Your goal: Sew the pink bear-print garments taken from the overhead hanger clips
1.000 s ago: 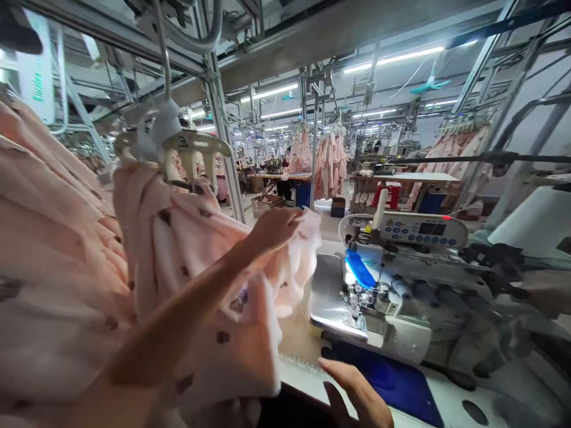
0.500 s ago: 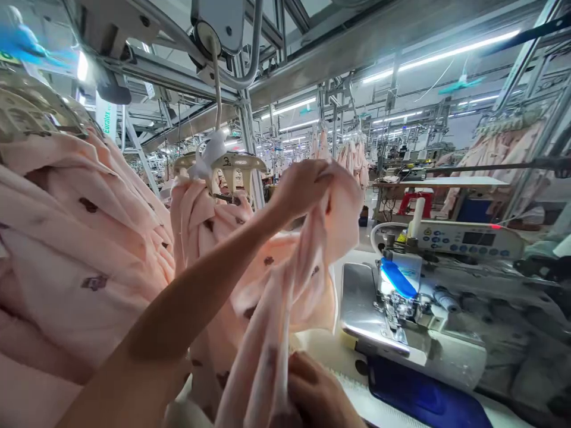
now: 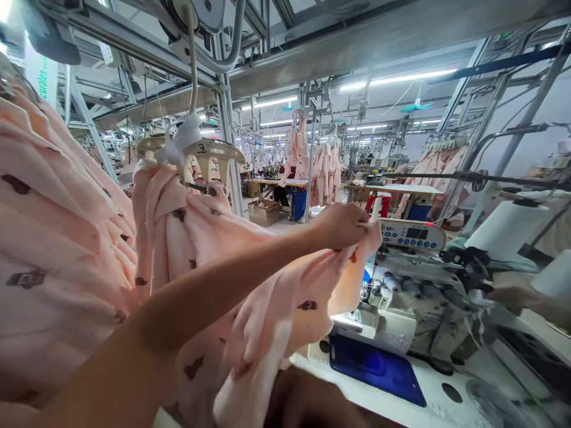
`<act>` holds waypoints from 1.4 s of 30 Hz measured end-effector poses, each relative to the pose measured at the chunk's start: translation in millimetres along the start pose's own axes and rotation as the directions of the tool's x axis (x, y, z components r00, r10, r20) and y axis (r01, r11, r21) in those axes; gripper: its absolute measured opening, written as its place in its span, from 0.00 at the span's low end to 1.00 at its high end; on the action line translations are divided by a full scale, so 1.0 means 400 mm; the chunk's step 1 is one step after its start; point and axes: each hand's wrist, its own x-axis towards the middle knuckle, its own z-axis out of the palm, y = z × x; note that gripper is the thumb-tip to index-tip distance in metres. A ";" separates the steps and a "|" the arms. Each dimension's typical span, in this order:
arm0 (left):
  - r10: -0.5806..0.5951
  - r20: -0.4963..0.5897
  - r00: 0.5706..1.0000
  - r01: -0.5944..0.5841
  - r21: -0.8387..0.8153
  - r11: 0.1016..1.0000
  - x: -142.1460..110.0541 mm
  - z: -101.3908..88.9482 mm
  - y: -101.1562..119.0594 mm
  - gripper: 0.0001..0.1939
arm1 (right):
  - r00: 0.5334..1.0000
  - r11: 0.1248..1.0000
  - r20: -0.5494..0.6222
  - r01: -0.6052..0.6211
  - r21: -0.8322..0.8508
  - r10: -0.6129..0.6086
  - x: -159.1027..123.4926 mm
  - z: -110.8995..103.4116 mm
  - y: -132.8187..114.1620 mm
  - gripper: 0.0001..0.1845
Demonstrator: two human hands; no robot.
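A pink printed fabric piece point(image 3: 285, 303) is stretched from a hanger point(image 3: 214, 153) toward the sewing machine point(image 3: 397, 285). My left hand point(image 3: 341, 226) is closed on its upper edge, in front of the machine's control panel. The cloth hangs from these fingers in folds and covers part of the machine's needle area. Low in the view, my right hand point(image 3: 307, 401) is dark and blurred below the fabric's lower edge. Its fingers are not clear, so I cannot see whether it grips the cloth.
More pink garments point(image 3: 53, 249) hang at the left. A dark blue flat rectangle point(image 3: 377, 368), like a phone, lies on the machine table point(image 3: 352, 392). White thread cones point(image 3: 508, 229) stand at the right. Metal rails point(image 3: 357, 44) run overhead.
My left hand has moved right and lower with the fabric, drawing it out from the hanger in front of the machine. My right hand sits lower and more blurred. The view has turned right.
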 end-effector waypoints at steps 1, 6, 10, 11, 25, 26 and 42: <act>0.005 -0.003 1.000 -0.005 -0.006 1.000 -0.003 -0.003 0.007 0.10 | 0.987 0.999 -0.153 -0.053 -0.005 0.051 0.016 -0.014 0.022 0.06; 0.098 -0.019 0.995 -0.099 -0.076 0.992 -0.023 -0.025 0.065 0.11 | 0.836 0.931 -0.411 -0.326 0.162 0.364 0.101 -0.050 0.088 0.18; 0.153 0.018 0.988 -0.145 -0.228 0.963 -0.114 -0.049 0.066 0.17 | 0.841 0.899 -0.324 -0.381 0.215 0.433 0.108 -0.054 0.069 0.16; 0.100 -0.017 0.995 -0.101 -0.221 0.970 -0.155 -0.051 0.055 0.23 | 0.818 0.896 -0.367 -0.383 0.225 0.442 0.103 -0.056 0.065 0.17; -0.690 0.071 0.720 0.568 -0.632 0.527 -0.523 -0.057 -0.232 0.12 | 0.474 0.597 -0.371 -0.542 0.592 0.798 -0.012 0.055 0.163 0.27; -0.710 0.078 0.700 0.559 -0.679 0.477 -0.520 -0.070 -0.246 0.14 | 0.483 0.586 -0.347 -0.547 0.598 0.804 -0.026 0.063 0.163 0.26; -0.425 -0.075 0.902 0.387 0.577 0.719 -0.372 -0.120 -0.388 0.16 | 0.416 0.187 0.021 -0.455 0.871 0.909 -0.105 0.144 0.119 0.30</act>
